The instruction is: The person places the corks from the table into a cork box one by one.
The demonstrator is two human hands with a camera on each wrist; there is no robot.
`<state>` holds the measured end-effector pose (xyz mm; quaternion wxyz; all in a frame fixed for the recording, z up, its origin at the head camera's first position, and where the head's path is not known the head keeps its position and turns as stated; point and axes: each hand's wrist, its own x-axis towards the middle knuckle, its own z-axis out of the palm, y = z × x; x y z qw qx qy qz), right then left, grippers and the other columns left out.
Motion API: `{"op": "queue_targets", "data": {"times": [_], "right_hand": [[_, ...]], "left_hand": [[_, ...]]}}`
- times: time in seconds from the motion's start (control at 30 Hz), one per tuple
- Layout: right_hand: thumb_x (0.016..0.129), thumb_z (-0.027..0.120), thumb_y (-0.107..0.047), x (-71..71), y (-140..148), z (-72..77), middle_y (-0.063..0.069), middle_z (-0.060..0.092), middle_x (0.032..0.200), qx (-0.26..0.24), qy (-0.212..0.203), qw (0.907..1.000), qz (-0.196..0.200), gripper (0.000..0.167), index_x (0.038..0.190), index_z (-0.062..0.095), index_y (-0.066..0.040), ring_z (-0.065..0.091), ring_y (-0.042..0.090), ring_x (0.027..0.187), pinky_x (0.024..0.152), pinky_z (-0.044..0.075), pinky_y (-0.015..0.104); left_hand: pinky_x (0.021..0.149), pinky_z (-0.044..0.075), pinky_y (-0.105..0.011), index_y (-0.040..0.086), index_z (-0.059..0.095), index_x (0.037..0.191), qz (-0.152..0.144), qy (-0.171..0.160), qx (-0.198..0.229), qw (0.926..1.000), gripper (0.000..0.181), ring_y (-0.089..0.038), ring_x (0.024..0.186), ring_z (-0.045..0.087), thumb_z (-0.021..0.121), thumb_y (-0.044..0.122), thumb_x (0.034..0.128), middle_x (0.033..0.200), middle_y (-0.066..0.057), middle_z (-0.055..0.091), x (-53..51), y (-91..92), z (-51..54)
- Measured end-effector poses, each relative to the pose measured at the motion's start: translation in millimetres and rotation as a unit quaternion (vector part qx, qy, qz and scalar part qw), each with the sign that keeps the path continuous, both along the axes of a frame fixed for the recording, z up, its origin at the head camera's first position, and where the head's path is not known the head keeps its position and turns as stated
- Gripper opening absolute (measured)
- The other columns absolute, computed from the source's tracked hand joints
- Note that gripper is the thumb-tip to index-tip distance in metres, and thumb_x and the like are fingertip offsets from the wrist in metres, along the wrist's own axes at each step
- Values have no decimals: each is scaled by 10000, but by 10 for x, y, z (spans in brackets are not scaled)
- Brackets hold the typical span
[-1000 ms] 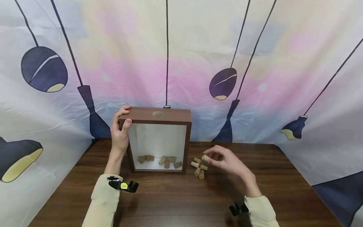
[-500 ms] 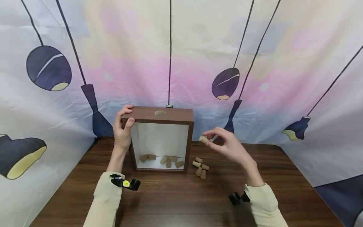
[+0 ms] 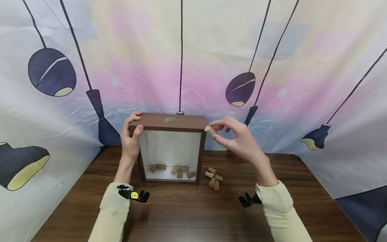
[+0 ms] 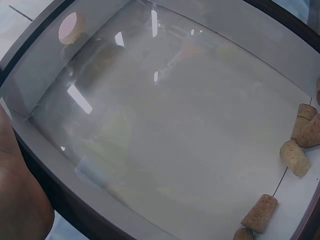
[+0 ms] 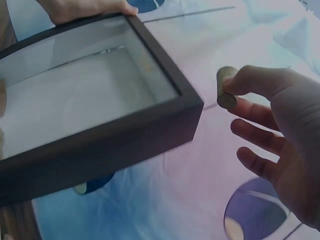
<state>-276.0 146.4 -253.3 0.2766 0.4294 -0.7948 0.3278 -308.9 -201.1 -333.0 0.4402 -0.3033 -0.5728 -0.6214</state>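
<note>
Left edge of the table [image 3: 181,215] seen on a slant, closed in by the printed cloth [image 3: 196,74]. Upper left corner of the box [image 3: 188,122] gripped by the left hand [image 3: 130,143], thumb laid on the front edge, fingers hooked over the top at the rear, the spread matched to the frame's depth. Box stood upright on the table, cloth near behind it, a broad stretch of wood left in front of its foot. Round hole [image 3: 170,120] cut through the top, near the middle. Just beside the box's right side, loose corks [image 3: 218,178], five counted, bunched on the wood. Above these, one held cork [image 3: 210,130] pinched between thumb and forefinger of the right hand [image 3: 242,143], the grip narrowed to the cork's width, other fingers parted. Cork suspended beside the box's upper right corner; a gap is shown in the right wrist view. Table's right edge set well apart from the hand. Box framed in brown, white within, reflections caught on a clear front; tan corks inside [image 3: 179,173] scattered along the floor. Held cork short, rounded, pale tan, tilted, lighter end turned leftward.
</note>
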Motion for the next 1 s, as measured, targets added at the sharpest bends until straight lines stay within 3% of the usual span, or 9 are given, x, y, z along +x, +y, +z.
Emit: {"op": "queue_targets", "data": {"times": [0.2,0.43,0.6,0.77,1.0], "right_hand": [[878,740,-91,4,-232,200,-7,672,961,-112,337,9992,165,290,1162,704,-138,595,129,925,809,478,306],[868,726,-97,-29,-531,355,33,662,922,-79,617,9980,141,258,1125,707,-91,577,155,890,803,453,309],[878,727,-123,-92,-713,393,30,669,934,13,504,9987,2,259,1134,705,-98,576,150,900,810,456,310],[885,734,-137,-178,-857,426,14,686,941,146,331,9993,-118,253,1133,701,-104,605,169,910,850,466,317],[885,746,-149,-261,-1018,419,4,696,951,409,109,9988,-241,236,1113,690,-122,617,152,916,856,493,315]], "left_hand": [[1162,236,-376,-177,480,1165,-38,-18,19,10000,431,-382,1373,390,600,200,993,1352,-253,521,53,21,24],[1162,241,-369,-168,488,1171,-125,1,47,9999,457,-345,1382,398,615,233,992,1359,-180,547,35,33,22],[1168,230,-380,-156,496,1173,-94,37,95,9999,436,-395,1375,380,616,219,988,1363,-164,551,-64,-22,-67],[1173,225,-381,-119,514,1193,-52,35,92,9999,436,-333,1392,391,625,248,985,1377,-110,557,-169,-66,-140],[1171,232,-377,-122,512,1191,14,75,84,9999,459,-292,1382,414,630,271,985,1377,-129,558,-191,-92,-154]]}}
